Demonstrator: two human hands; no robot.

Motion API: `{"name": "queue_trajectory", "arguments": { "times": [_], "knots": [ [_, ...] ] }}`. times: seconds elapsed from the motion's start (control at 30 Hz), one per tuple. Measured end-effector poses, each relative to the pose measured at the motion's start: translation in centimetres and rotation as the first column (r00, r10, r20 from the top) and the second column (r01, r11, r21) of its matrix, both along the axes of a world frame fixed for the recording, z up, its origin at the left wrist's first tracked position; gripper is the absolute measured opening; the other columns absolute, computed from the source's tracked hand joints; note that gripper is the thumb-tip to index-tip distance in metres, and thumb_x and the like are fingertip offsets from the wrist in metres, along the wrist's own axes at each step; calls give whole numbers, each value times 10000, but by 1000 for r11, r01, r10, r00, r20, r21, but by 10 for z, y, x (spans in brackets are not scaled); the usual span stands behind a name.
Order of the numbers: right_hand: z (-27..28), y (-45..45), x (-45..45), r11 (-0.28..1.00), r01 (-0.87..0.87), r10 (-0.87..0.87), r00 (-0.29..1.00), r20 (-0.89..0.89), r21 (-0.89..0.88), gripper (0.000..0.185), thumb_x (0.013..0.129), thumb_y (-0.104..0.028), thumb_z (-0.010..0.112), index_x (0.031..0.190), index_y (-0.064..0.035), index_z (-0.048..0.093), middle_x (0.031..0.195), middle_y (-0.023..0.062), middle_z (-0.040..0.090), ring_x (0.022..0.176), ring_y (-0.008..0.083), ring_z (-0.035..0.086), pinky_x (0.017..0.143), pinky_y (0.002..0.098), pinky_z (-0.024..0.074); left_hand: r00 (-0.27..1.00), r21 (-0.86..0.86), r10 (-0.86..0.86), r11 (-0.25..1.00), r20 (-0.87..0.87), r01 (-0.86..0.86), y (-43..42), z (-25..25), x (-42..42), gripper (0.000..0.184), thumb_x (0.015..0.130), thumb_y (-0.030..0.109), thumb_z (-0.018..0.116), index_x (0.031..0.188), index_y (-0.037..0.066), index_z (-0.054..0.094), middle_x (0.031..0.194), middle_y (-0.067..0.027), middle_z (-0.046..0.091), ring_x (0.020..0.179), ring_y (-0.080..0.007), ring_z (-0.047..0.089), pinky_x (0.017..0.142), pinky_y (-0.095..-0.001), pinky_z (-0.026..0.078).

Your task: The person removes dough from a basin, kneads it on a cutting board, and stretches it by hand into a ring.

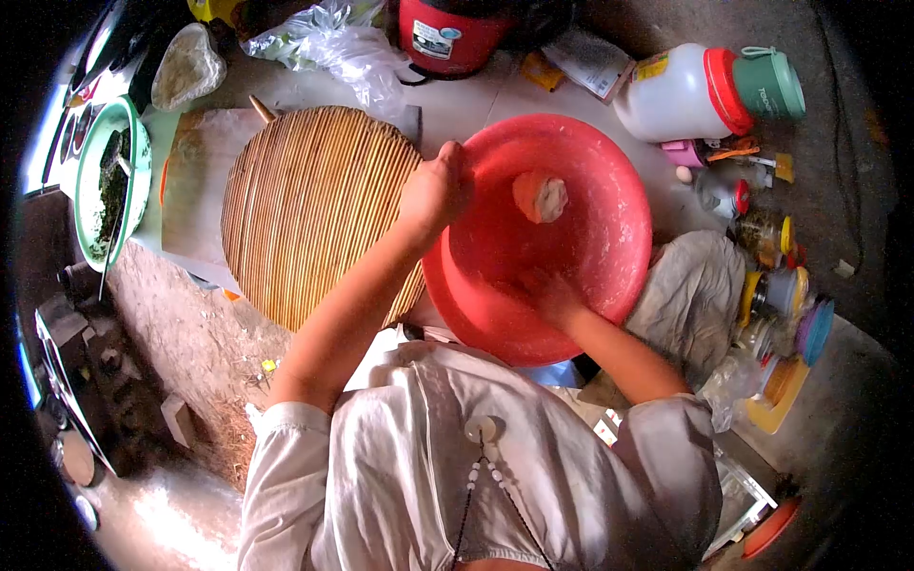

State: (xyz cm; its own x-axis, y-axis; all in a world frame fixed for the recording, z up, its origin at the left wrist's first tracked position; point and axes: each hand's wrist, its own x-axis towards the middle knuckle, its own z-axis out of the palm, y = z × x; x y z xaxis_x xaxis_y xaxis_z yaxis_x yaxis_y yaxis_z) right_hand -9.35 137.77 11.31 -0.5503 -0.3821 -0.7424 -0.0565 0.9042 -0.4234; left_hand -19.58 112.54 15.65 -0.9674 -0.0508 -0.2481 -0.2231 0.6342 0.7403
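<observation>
A red basin with whitish smears on its inner wall stands tilted toward me. My left hand grips its left rim, fingers closed over the edge. Down inside the basin is my right hand, touching or close to the lower inner wall; its fingers are blurred and dim. A pale lump of dough lies in the upper part of the basin, apart from both hands. Just left of my left hand is a round mat of straw-coloured stalks.
A green bowl with dark leafy contents stands far left. Behind are a clear plastic bag and a red bucket. At right sit a white jug, a grey cloth and several jars.
</observation>
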Motion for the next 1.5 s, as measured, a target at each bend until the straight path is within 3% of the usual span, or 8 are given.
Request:
{"name": "queue_trajectory", "arguments": {
  "times": [0.1, 0.37, 0.67, 0.77, 0.9, 1.07, 1.27, 1.5],
  "knots": [
    [24, -21, -9, 989, 140, -130, 978, 161, -48, 354, 840, -127, 379, 1166, -187, 505, 1136, 99, 503, 1046, 295, 461, 906, 405, 344, 999, -74, 9, 997, 33, -7, 1, -3, -2, 221, 768, 190, 568, 912, 68, 452, 744, -218, 576, 721, -412, 550, 600, -469, 431],
    [4, -28, 6, 801, -598, 512, 665, -543, 22, 431, 794, -98, 427, 1218, -163, 466, 1084, 130, 508, 969, 296, 480, 873, 405, 366, 1000, -24, -20, 1000, -20, 19, 0, -11, -1, 266, 771, 269, 542, 924, 81, 433, 735, -227, 583, 698, -411, 565, 611, -492, 446],
    [-12, -46, -18, 732, 553, -628, 775, -79, -398, 391, 807, -83, 431, 1196, -85, 473, 1057, 180, 503, 931, 332, 492, 816, 402, 402, 998, -67, -55, 996, 13, 56, -1, -13, -1, 271, 783, 274, 523, 939, 79, 419, 738, -226, 584, 719, -409, 569, 623, -491, 452],
    [-7, -29, -29, 970, 19, -207, 597, -775, -244, 314, 849, -105, 436, 1148, -43, 508, 999, 192, 536, 892, 324, 524, 744, 400, 437, 998, -100, -53, 993, 28, 56, -1, -10, -2, 262, 783, 274, 514, 939, 84, 423, 732, -224, 586, 707, -410, 572, 621, -496, 452],
    [40, -27, -42, 983, -101, -47, 660, -750, -151, 557, 745, 10, 464, 1287, -64, 358, 1088, 206, 451, 947, 400, 451, 828, 420, 394, 998, -114, -44, 992, 38, 48, 1, -5, -3, 243, 782, 262, 508, 936, 93, 428, 734, -224, 586, 698, -413, 571, 615, -500, 450],
    [46, -40, -74, 833, 501, -549, 697, -461, -235, 451, 894, -187, 310, 1330, -79, 273, 1307, 213, 343, 1170, 384, 359, 1001, 383, 253, 998, -80, -44, 996, 49, 48, 0, 1, -1, 242, 781, 261, 504, 926, 84, 426, 730, -232, 581, 701, -418, 566, 619, -498, 449],
    [8, 15, -86, 972, 137, -203, 902, -380, -193, 248, 837, -141, 475, 1027, -3, 555, 952, 221, 575, 912, 301, 558, 787, 370, 415, 997, -95, -64, 993, 45, 68, 0, 0, -4, 269, 780, 261, 507, 950, 72, 418, 732, -238, 579, 704, -415, 567, 623, -494, 451],
    [16, -18, -115, 779, 505, -611, 482, -627, -371, 208, 835, -173, 511, 844, 26, 572, 756, 163, 598, 697, 286, 572, 653, 348, 450, 997, -114, -71, 991, 38, 75, -2, 3, 0, 276, 787, 265, 507, 955, 64, 422, 744, -232, 585, 716, -404, 574, 627, -489, 454]
  ]
}}
